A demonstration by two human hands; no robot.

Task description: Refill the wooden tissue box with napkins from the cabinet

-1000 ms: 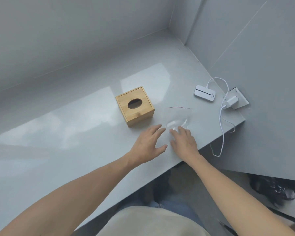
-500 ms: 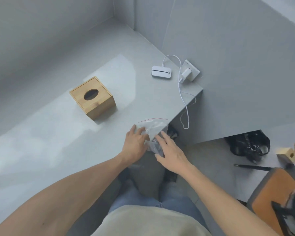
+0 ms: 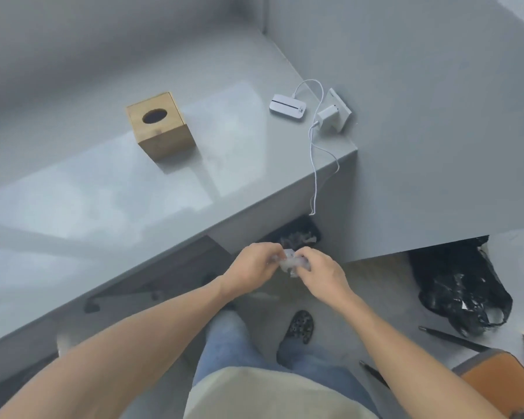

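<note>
Head view: left hand [image 3: 251, 264] and right hand [image 3: 321, 272] pinched together on a crumpled clear plastic bag [image 3: 291, 263], held off the counter edge, over the floor. Square light-wood tissue box with oval top hole [image 3: 159, 125] upright on the glossy grey counter [image 3: 109, 201], well apart from both hands. No napkins visible. Risk: slippery film sliding from fingertips, dropping near the black bin bag [image 3: 463, 285].
</note>
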